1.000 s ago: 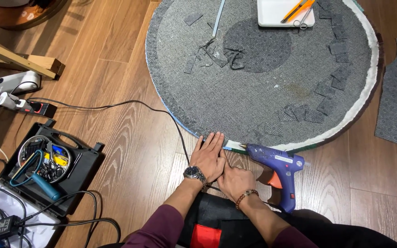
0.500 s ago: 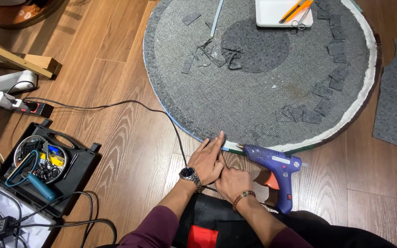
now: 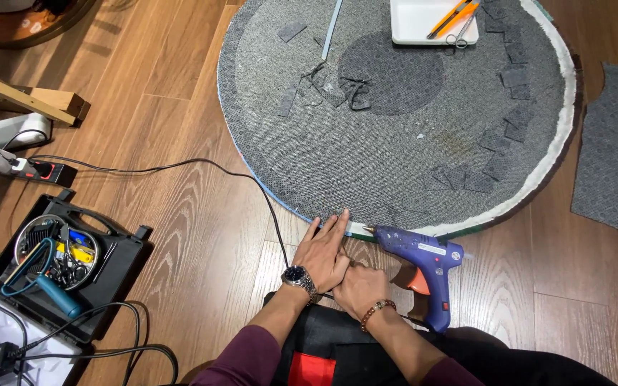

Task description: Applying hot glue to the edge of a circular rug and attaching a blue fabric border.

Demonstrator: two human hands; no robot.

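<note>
The left hand (image 3: 325,251) lay flat, fingers extended together, pressing the near rim of the round grey fabric-covered disc (image 3: 395,114). The right hand (image 3: 361,288) was loosely curled, holding nothing. The blue hot-glue gun (image 3: 423,266) rested immediately right of it, nozzle pointing left toward the pressed edge.

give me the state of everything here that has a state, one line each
left hand: flat, fingers pressed on the edge of the round grey pad
right hand: on the floor beside the left hand, holding nothing
round grey pad: lying flat on the floor, fabric patches on top
glue gun: set down, nozzle at the pad's edge
black tool case: open
white tray: on the pad, holding scissors and a cutter
</note>
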